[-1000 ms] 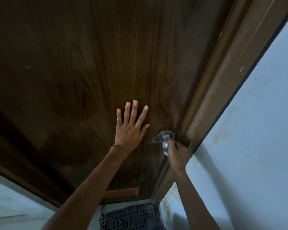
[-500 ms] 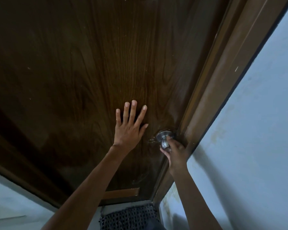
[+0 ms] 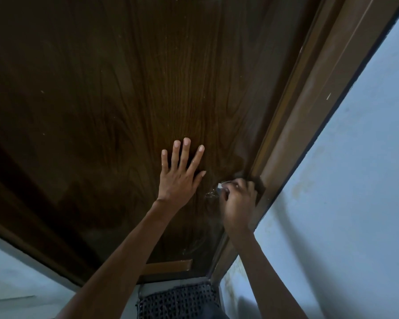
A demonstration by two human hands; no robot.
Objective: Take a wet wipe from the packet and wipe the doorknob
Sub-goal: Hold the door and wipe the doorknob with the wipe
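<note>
Right hand (image 3: 237,201) now over doorknob, gripping wipe (image 3: 220,186); left hand (image 3: 179,178) spread flat.

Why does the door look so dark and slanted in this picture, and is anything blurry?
Head view: dim light, so the door is nearly black at left, with a soft sheen above the left hand; the wide lens tilts the door frame; the right hand is shadowed and slightly blurred, hiding most of the doorknob.
</note>
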